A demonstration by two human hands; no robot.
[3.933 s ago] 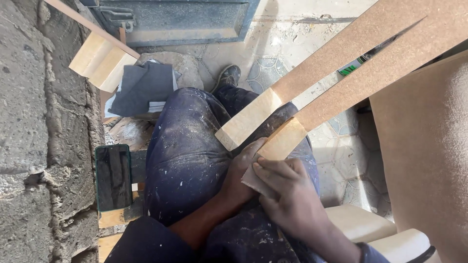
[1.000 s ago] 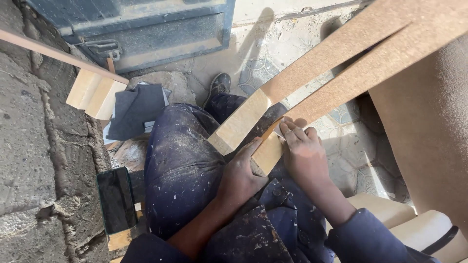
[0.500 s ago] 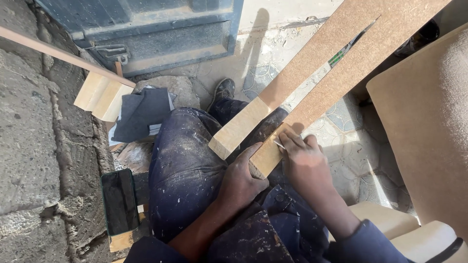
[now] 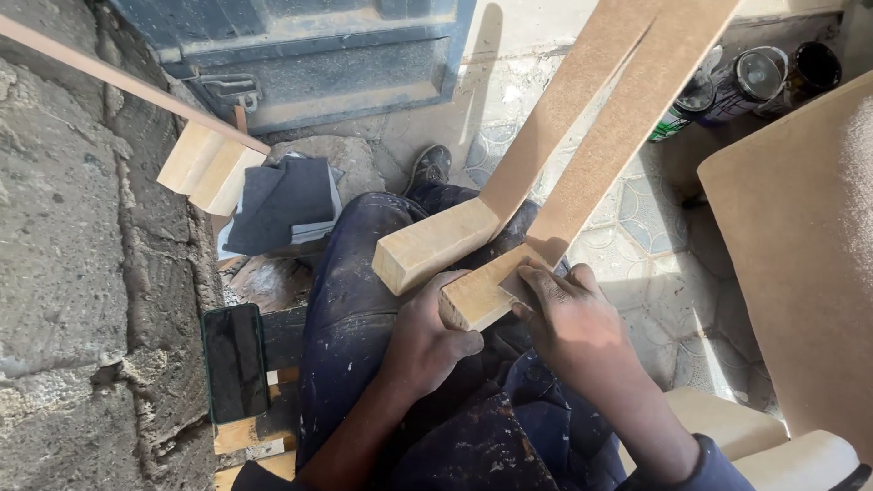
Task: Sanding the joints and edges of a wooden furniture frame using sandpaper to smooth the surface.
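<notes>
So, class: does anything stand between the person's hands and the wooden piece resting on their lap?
Nothing visible does. The left hand grips the wooden piece from below, and the right hand presses directly on its top face.

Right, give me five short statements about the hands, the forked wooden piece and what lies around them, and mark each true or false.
1. The left hand holds the end of the nearer prong of the forked wooden piece. True.
2. The right hand rests on the black phone. False: it presses on the top of that same prong end; the phone lies untouched beside the stone wall.
3. The wooden piece lies flat on the floor. False: it rests across the person's lap.
4. Cans stand at the upper right. True.
5. A shoe shows beyond the knee. True.
</notes>
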